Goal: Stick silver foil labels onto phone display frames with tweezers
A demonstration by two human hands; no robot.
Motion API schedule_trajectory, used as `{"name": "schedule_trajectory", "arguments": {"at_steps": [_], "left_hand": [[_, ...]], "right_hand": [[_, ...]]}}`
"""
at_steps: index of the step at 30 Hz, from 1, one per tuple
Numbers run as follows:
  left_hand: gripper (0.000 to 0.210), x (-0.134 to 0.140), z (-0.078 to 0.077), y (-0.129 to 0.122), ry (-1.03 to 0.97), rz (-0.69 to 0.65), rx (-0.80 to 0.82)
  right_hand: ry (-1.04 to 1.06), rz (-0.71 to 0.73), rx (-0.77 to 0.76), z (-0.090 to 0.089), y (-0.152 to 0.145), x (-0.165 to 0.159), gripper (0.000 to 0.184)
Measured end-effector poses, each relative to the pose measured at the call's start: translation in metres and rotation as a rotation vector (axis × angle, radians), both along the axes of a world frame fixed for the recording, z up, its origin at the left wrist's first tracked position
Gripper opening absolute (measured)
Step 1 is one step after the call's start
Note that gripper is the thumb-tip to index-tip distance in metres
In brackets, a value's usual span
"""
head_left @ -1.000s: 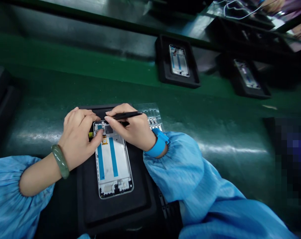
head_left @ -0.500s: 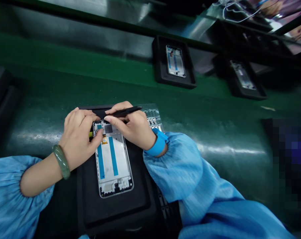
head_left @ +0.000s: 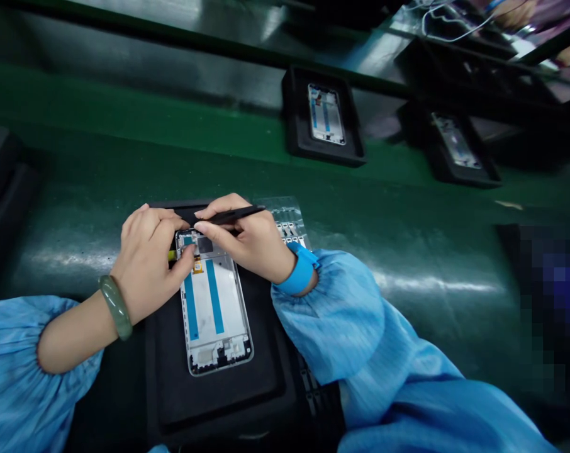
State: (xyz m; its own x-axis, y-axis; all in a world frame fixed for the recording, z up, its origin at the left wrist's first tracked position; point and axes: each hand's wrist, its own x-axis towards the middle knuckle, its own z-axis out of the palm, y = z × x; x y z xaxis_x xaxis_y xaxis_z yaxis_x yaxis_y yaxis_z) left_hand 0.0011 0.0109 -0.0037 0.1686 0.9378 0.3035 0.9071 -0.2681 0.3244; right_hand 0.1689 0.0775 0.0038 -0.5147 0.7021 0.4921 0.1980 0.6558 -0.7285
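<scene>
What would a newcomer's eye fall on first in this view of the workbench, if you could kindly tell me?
First, the phone frame with two blue strips, lying in a black tray at the near centre. The left hand rests its fingers on the frame's top edge, while the right hand grips black tweezers over the same spot. Beyond, on the green belt, two more trays carry similar frames.

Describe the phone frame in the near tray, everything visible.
The phone frame lies flat, open side up, in a black tray on the green belt. Silver metal rim, white inner plate with two blue strips running lengthwise, a small orange tab and dark parts near the top, cut-outs at the bottom. The left hand presses a fingertip on its upper left corner; the right hand, holding black tweezers, touches its top edge.
</scene>
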Motion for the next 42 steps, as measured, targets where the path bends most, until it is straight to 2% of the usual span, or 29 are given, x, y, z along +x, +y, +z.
{"name": "schedule_trajectory", "arguments": {"at_steps": [5, 11, 17, 21, 23, 25, 29, 31, 34, 38, 42], "left_hand": [[0.022, 0.0, 0.0, 0.0, 0.009, -0.005, 0.011], [0.021, 0.0, 0.0, -0.001, 0.002, -0.004, 0.016], [0.023, 0.0, 0.001, -0.001, -0.023, -0.008, -0.012], [0.024, 0.001, 0.002, -0.001, -0.021, -0.014, -0.006], [0.024, 0.0, 0.002, -0.001, -0.02, -0.019, -0.007], [0.024, 0.0, 0.002, -0.001, -0.021, -0.026, -0.011], [0.025, -0.002, 0.002, -0.001, -0.03, -0.026, -0.015], [0.026, -0.002, 0.003, -0.001, -0.034, -0.029, -0.026], [0.027, -0.002, 0.004, -0.002, -0.039, -0.032, -0.04], [0.027, -0.001, 0.005, -0.003, -0.039, -0.023, -0.05], [0.028, -0.001, 0.005, -0.003, -0.036, -0.021, -0.059]], "right_hand": [[0.05, -0.001, -0.055, -0.001, 0.001, 0.001, 0.015], [0.044, 0.013, -0.013, -0.002, -0.001, 0.0, 0.013], [0.205, -0.113, -0.256, -0.005, 0.0, 0.002, 0.014], [0.197, -0.133, -0.302, -0.007, -0.001, 0.002, 0.017], [0.188, -0.138, -0.283, -0.007, -0.002, 0.002, 0.017], [0.169, -0.17, -0.202, -0.007, -0.001, 0.004, 0.014], [0.056, -0.245, 0.245, 0.001, 0.007, 0.018, 0.005], [-0.023, -0.292, 0.375, 0.006, 0.014, 0.025, 0.008], [-0.198, -0.367, 0.324, 0.006, 0.022, 0.03, 0.015], [-0.467, -0.288, 0.141, -0.007, 0.028, 0.029, 0.019], [-0.486, -0.29, 0.079, -0.013, 0.029, 0.028, 0.024]]}}
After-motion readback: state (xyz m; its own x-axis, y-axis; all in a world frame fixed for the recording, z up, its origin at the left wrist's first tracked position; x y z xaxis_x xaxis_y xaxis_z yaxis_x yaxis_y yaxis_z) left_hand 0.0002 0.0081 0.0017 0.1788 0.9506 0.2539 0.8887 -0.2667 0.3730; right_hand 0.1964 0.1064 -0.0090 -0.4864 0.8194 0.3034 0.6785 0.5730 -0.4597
